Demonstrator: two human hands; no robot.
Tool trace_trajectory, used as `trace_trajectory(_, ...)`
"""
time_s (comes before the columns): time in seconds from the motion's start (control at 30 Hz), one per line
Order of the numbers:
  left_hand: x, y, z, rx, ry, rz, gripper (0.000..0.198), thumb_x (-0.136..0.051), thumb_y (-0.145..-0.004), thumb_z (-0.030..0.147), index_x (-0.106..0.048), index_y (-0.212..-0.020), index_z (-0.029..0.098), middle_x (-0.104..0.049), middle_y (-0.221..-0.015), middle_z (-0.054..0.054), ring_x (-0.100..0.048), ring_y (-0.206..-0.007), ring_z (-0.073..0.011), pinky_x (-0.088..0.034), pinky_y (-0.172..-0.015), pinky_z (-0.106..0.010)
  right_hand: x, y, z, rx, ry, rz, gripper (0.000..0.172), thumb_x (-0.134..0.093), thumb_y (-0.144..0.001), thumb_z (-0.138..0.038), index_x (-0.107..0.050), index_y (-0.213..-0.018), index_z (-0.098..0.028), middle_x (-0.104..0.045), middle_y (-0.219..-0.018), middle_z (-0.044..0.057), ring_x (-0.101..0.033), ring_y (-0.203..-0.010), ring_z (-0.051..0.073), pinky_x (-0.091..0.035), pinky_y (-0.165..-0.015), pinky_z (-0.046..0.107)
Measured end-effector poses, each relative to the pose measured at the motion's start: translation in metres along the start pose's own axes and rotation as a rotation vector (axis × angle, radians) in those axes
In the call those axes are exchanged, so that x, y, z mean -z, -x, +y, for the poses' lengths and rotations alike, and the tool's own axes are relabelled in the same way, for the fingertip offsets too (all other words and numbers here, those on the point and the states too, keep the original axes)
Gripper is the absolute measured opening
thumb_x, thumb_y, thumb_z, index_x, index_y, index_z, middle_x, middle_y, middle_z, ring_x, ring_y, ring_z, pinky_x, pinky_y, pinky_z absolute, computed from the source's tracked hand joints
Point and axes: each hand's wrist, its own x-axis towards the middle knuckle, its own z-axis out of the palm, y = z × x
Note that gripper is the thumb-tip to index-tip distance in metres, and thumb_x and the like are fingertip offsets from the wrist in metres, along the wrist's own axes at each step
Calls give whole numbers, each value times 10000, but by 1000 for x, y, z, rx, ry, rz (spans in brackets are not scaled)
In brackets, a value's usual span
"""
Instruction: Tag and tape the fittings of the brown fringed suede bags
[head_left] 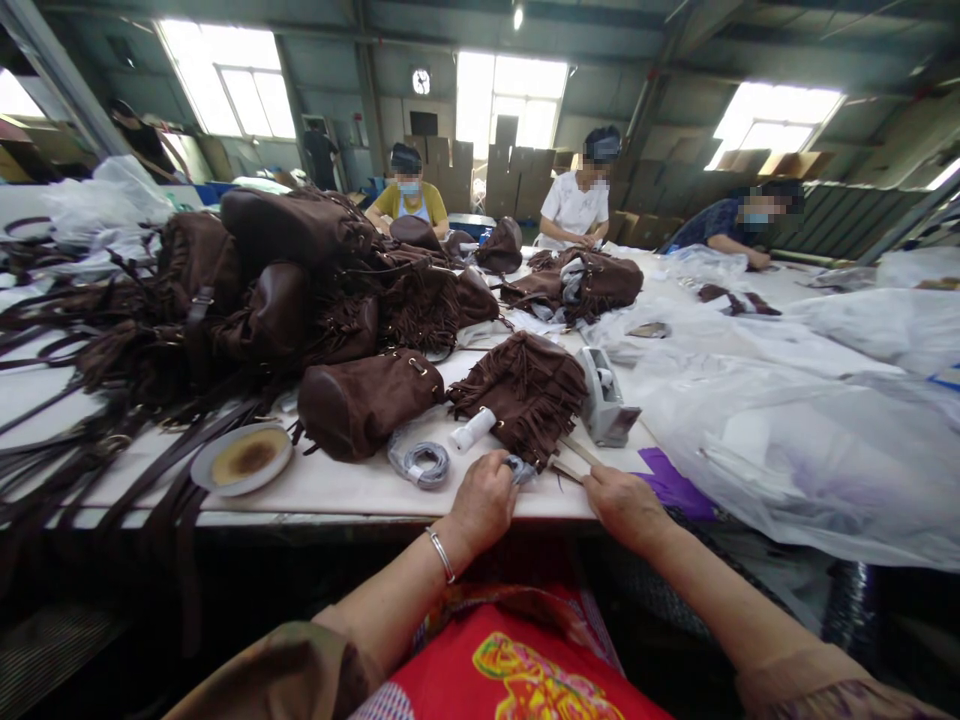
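My left hand (484,500), with a silver bracelet at the wrist, is closed at the table's front edge. At its fingertips is a small grey coil (519,468), partly hidden. My right hand (626,508) is closed on the near end of a pale tool with two narrow arms (571,463); its kind is unclear. Just beyond both hands lies a dark brown fringed bag (525,390), with a white roll (472,430) against its front. Left of that, a wrapped grey coil (426,465) rests before a brown drawstring bag (367,400).
A heap of brown bags (300,270) with trailing straps fills the left. A shallow dish (241,460) with brown residue sits near the front edge. A grey tape dispenser (606,400), purple piece (675,483) and clear plastic bags (787,440) are at right. Several people work across the table.
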Motion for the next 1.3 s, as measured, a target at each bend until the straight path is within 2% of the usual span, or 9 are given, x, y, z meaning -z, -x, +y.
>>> trace_trajectory(0.3, -1, 1, 0, -6, 25, 26, 136, -573, -866, 159, -571, -1002, 154, -569, -1210, -170, -572, -1089, -275, -527, -960, -487, -13, 0, 5, -139, -69, 72, 211, -443, -934, -154, -639, -859, -169, -635, -882, 88, -600, -853, 205, -422, -750, 288)
trace_trajectory(0.57, -2, 0, -1, -15, 7, 37, 156, -583, -853, 151, -575, -1009, 150, -577, -1186, -166, -579, -1090, -277, -538, -955, -472, -21, -1, 6, -106, -76, 68, 210, -443, -901, -79, -638, -907, -159, -623, -904, 95, -579, -836, 191, -427, -758, 280)
trace_trajectory(0.77, -2, 0, -1, -16, 3, 26, 154, -573, -863, 156, -572, -1016, 140, -567, -1207, -178, -567, -1107, -283, -529, -970, -476, -22, -9, 3, -335, 13, 174, 137, -482, -905, -156, -593, -824, -148, -629, -830, 87, -597, -754, 203, -379, -667, 298)
trace_trajectory(1.07, 0, 0, -1, -7, 33, 24, 154, -566, -865, 152, -566, -1019, 151, -565, -1207, -164, -567, -1103, -274, -520, -978, -479, -24, -22, 8, -472, 166, 242, 215, -418, -949, -172, -580, -811, -142, -632, -720, 98, -597, -614, 189, -302, -560, 280)
trace_trajectory(1.13, -1, 0, -1, -5, 37, 21, 148, -565, -869, 152, -566, -1016, 153, -566, -1204, -161, -572, -1094, -272, -517, -982, -480, -27, -26, 10, -487, 128, 274, 210, -417, -957, -197, -590, -855, -137, -647, -758, 111, -618, -659, 204, -344, -587, 285)
trace_trajectory(1.2, -1, 0, -1, -5, 44, 26, 146, -561, -876, 159, -565, -1022, 159, -565, -1204, -157, -575, -1088, -270, -519, -976, -481, -31, -30, 14, -494, 41, 334, 197, -446, -951, -235, -601, -988, -120, -674, -858, 137, -643, -747, 230, -399, -643, 302)
trace_trajectory(1.3, -2, 1, -2, 1, 46, 30, 151, -555, -885, 167, -565, -1035, 160, -562, -1208, -160, -575, -1093, -269, -521, -971, -480, -36, -33, 19, -527, -92, 391, 368, -494, -923, -268, -530, -1245, -93, -692, -981, 158, -653, -821, 249, -435, -696, 319)
